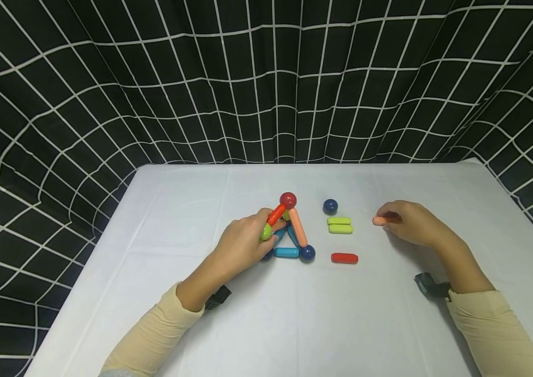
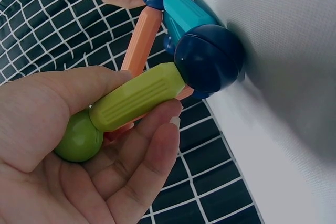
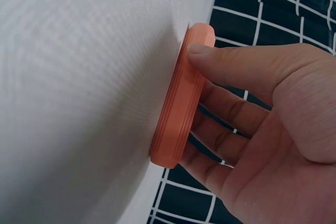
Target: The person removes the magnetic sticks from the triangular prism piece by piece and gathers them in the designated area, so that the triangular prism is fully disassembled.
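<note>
My left hand grips the left side of a structure of magnetic rods and balls. In the left wrist view, thumb and fingers close around a yellow-green rod joining a green ball to a dark blue ball. A red ball tops the structure, with a red rod and an orange rod sloping from it. Blue rods form its base. Off to the right, my right hand pinches a loose orange rod, which lies close along the white tabletop.
Between the hands lie a loose dark blue ball, two yellow-green rods side by side and a red rod. A white cloth covers the table. Black curtains with a white grid surround its back and sides.
</note>
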The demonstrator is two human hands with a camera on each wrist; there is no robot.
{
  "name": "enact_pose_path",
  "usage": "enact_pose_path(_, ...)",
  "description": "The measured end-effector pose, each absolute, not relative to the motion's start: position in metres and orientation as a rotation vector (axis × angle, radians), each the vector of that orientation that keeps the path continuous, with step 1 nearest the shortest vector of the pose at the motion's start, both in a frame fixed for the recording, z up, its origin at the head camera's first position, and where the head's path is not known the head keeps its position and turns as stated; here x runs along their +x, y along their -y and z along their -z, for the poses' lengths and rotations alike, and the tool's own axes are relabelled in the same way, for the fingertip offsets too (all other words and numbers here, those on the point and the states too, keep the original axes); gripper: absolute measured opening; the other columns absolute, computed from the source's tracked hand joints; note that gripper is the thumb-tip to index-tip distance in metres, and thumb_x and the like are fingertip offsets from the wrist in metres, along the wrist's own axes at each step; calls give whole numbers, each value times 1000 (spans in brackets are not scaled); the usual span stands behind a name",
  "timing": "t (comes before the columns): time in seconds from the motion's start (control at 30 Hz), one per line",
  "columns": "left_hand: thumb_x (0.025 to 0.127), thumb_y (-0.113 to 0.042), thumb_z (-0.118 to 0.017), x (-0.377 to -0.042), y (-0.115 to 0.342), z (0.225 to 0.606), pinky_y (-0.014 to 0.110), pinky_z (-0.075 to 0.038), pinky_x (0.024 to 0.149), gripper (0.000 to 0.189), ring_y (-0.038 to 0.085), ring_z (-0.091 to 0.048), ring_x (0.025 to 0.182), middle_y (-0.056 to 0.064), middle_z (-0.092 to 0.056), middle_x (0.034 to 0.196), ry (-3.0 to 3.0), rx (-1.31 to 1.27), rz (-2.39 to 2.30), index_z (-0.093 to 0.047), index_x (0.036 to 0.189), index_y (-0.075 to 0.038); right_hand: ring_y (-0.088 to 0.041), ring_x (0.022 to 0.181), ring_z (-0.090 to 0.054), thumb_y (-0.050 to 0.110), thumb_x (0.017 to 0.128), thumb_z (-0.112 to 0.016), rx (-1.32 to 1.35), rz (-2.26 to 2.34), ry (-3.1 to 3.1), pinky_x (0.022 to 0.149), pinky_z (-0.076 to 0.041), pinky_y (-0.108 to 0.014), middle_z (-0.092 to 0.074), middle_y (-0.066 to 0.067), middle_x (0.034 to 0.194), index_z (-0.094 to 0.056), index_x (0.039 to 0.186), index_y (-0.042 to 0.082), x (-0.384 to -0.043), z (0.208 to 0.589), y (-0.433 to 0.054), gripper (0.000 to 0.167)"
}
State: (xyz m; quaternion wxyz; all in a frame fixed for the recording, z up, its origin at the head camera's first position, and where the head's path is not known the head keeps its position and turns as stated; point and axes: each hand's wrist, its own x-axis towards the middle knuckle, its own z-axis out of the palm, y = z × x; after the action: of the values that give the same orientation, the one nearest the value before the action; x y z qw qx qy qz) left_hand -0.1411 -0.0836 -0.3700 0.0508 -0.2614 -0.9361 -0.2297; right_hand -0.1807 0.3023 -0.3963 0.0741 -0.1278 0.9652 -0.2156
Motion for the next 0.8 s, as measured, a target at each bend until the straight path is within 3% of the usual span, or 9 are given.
enact_pose_path(0.27, 87, -16, -77, -141, 84, 369, 23, -45, 52, 37, 12, -54, 59, -2, -58, 75, 2863, -788, 698, -59, 117, -3, -36, 100, -61, 17, 90, -77, -366, 659, -2917, 91, -48, -58, -68, -19, 106, -70, 112, -3, -179, 394, -297, 31)
enact_pose_path(0.8, 88, -15, -77, -141, 83, 369, 22, -44, 50, 37, 12, -53, 56, -2, -57, 73, 2874, -773, 720, -60, 118, -3, -41, 116, -56, 2, 89, -71, -524, 652, -2962, 98, -42, -61, -66, -22, 117, -70, 116, -2, -166, 370, -278, 27)
